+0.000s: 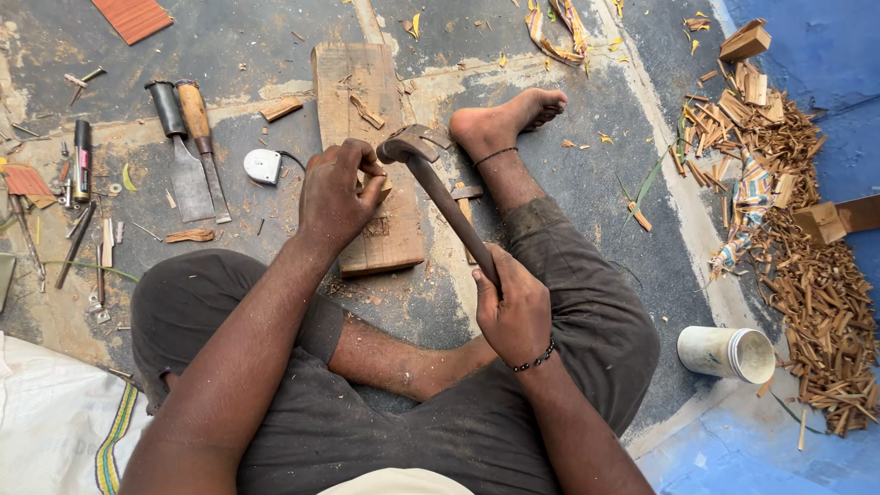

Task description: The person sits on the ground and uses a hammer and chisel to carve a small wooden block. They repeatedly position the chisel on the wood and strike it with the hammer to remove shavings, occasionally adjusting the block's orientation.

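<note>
The left hand [337,194] is closed on a small wooden piece [376,188], pinning it to the wooden board [371,156] that lies on the floor [587,174]. The right hand [513,307] is clamped around the lower handle of a hammer [440,188], whose head sits just beside the left fingertips, above the piece.

Hazard: the hammer head is very close to the holding fingers; a glancing or off-line blow would likely strike them. The piece is small and held by hand only, so it may skid or split on the board. The bare foot [504,124] rests just beside the board, within reach of a deflected tool or chip.

Surroundings: two chisels [194,151] and a tape measure [264,166] lie left of the board, near it. A heap of wood offcuts [807,229] and a white cup [729,354] lie on the right, well apart. Loose shavings litter the floor around the board
</note>
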